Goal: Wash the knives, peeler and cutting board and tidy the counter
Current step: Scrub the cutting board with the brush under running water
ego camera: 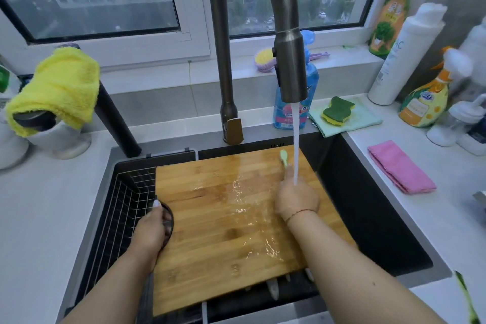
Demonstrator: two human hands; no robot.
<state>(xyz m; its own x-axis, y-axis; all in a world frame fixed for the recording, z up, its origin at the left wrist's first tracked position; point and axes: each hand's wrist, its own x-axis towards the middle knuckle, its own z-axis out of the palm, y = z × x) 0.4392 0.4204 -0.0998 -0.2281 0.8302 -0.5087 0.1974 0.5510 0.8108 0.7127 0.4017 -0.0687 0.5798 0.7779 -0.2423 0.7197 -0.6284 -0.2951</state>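
A wet bamboo cutting board lies across the dark sink. My left hand grips its left edge at the round handle hole. My right hand rests over the board's far right part, shut on a tool with a light green handle, probably the peeler; its working end is hidden in my fist. Water runs from the faucet head onto this hand and spreads over the board. Pale knife ends poke out from under the board's near edge.
A wire basket sits in the sink's left side. Behind the sink stand a blue bottle and a green-yellow sponge on a mint cloth. A pink cloth and several bottles are on the right counter, a yellow cloth on the left.
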